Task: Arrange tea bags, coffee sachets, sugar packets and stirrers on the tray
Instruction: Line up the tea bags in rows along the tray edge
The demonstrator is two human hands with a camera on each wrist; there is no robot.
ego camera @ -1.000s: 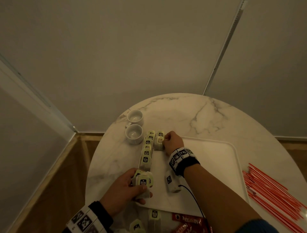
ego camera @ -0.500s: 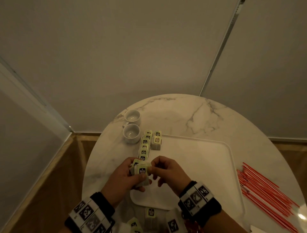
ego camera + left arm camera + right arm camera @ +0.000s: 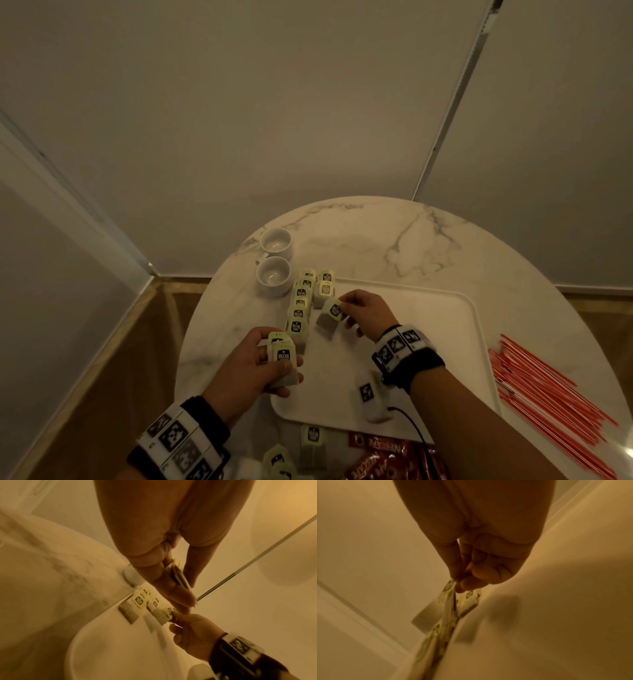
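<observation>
I am pinching one tea bag by its tag with my right hand, letting the pouch hang free above the white tray so it can go down flat beside the second column, which is only just begun. My left hand is gripping a small stack of tea bags between thumb and curled fingers, acting as the supply from which I am feeding the right hand, I judge. The first column of tea bags is running along the tray's left edge, overlapped like tiles so that every label is showing.

The red stirrers are lying on the marble table, off the tray to the right; the coffee sachets and loose tea bags are waiting at the near edge, partly cut off by the frame. I am finding no sugar packets that I can be sure of. The right wrist view is blurring, so the pinch is showing only roughly there. Two white cups are standing just beyond the tray's corner.
</observation>
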